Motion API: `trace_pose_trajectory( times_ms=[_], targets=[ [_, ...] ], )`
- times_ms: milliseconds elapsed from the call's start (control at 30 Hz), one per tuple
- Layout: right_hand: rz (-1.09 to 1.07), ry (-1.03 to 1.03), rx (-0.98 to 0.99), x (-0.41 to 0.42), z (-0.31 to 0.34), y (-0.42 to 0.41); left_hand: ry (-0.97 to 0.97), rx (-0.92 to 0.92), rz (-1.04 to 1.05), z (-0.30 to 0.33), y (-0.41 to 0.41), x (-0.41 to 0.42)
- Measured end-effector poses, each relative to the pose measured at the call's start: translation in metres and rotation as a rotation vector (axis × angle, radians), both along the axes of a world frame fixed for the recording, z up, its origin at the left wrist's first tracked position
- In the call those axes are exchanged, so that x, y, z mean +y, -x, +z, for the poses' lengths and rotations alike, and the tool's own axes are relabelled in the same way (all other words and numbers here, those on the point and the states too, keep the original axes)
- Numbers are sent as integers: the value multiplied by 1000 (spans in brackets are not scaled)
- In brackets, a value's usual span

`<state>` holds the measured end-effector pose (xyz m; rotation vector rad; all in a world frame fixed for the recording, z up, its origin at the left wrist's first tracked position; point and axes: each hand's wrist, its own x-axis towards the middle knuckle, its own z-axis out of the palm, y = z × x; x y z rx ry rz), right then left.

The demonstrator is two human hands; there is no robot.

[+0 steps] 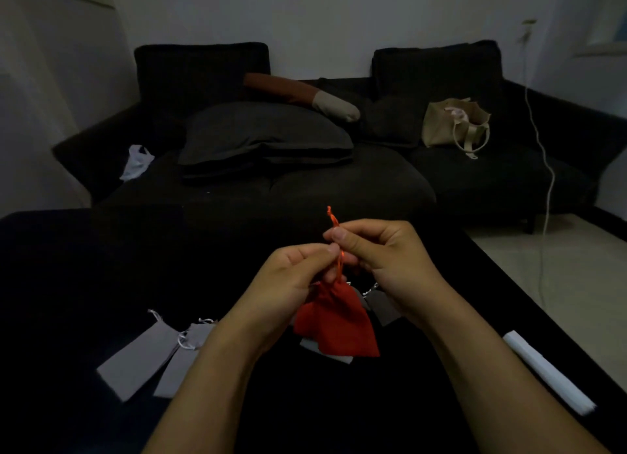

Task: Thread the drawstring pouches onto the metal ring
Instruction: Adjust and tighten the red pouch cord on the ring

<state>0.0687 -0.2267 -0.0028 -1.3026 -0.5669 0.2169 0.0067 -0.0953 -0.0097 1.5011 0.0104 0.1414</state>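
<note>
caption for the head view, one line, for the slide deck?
Both hands, left and right, pinch the drawstring of a red pouch above a dark table, grey pouches lying alongside.

Matt red cloth pouch (336, 321), matt grey cloth pouches (142, 358), dark upholstered sofa (305, 182).

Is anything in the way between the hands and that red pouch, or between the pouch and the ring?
Nothing blocks the hands: left hand and right hand both pinch the cord of the red pouch, which hangs below them. The ring cannot be made out; the hands hide that spot, so that path cannot be judged.
</note>
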Motion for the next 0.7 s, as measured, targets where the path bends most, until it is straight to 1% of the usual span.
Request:
trace_pose_trajectory(
  times_ms=[100, 233, 300, 400, 567, 633, 700],
  targets=[
    [-42, 86, -60, -2, -1, -3, -42, 23, 44, 0, -1, -2],
    [-49, 192, -117, -3, -1, -3, -98, -15, 77, -3, -1, -5],
    [-52, 213, -106, -6, 0, -4, -50, 3, 119, -3, -3, -4],
    [-117, 244, -131, -8, 1, -6, 35, 15, 158, -2, -6, -2],
    [-193, 303, -163, -5, -1, -4, 22, 10, 273, -12, -10, -1],
    [-191, 287, -143, -5, 0, -3, 45, -10, 314, -13, -11, 0],
    [-128, 228, -76, -5, 1, -1, 88, -18, 329, -13, -10, 1]
  ],
)
